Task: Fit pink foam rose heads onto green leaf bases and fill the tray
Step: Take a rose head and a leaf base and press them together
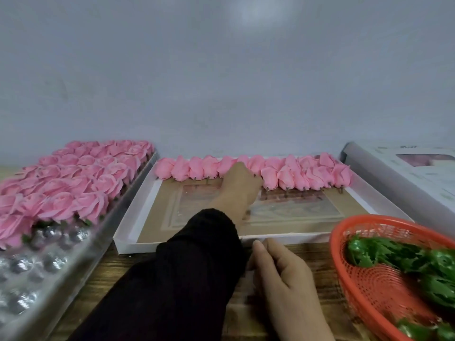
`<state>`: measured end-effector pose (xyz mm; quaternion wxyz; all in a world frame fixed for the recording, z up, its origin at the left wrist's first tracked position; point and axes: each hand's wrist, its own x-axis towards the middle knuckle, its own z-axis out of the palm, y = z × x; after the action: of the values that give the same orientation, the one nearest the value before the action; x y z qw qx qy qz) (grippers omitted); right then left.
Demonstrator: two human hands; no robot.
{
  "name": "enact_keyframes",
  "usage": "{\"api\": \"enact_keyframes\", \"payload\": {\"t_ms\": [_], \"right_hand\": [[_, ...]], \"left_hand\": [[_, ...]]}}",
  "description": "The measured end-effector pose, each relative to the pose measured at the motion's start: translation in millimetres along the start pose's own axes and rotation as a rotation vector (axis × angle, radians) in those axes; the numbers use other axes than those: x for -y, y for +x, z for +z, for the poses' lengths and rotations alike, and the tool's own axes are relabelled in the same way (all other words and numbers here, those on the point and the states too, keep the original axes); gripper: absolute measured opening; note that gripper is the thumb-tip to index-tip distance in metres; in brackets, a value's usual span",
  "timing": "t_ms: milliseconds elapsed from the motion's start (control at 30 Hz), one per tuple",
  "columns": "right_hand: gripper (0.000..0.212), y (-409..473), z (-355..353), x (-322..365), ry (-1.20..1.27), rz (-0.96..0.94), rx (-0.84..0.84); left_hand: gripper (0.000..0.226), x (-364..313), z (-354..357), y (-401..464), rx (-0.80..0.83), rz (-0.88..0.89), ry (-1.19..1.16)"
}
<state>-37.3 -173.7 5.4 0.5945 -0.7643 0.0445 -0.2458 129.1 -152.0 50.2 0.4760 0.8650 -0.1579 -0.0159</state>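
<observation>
At the tabletop's left edge, the clear tray [81, 244] holds finished pink roses [73, 183]. In the white box [133, 215] at the back middle, the left hand [237, 190] reaches the row of rose heads [305, 174]; its fingers are hidden. The right hand [283, 274] rests relaxed near the front. The orange basket [384, 279] at right holds green leaf bases [398, 257].

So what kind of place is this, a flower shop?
More likely a small craft assembly bench than a shop: a clear plastic tray filling with finished pink roses, a white box of loose rose heads, and an orange basket of green leaf bases.
</observation>
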Motion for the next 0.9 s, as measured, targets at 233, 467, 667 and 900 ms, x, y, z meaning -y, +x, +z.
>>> {"api": "enact_keyframes", "payload": {"t_ms": [233,467,667,900], "right_hand": [[0.036,1.0,-3.0,-1.4,0.024,0.027,-0.071],[0.022,1.9,-2.0,-0.9,0.003,0.034,-0.125],[0.029,1.1,-3.8,-2.2,0.011,0.064,-0.080],[0.030,-0.6,-4.4,1.4,-0.014,0.003,-0.106]], "left_hand": [[0.030,-2.0,36.7,34.2,0.044,-0.105,0.065],[0.053,2.3,52.2,49.3,0.013,-0.163,0.110],[0.062,2.8,47.4,44.5,-0.016,-0.197,-0.088],[0.025,-17.0,-2.8,-2.1,-0.101,-0.190,-0.525]]}}
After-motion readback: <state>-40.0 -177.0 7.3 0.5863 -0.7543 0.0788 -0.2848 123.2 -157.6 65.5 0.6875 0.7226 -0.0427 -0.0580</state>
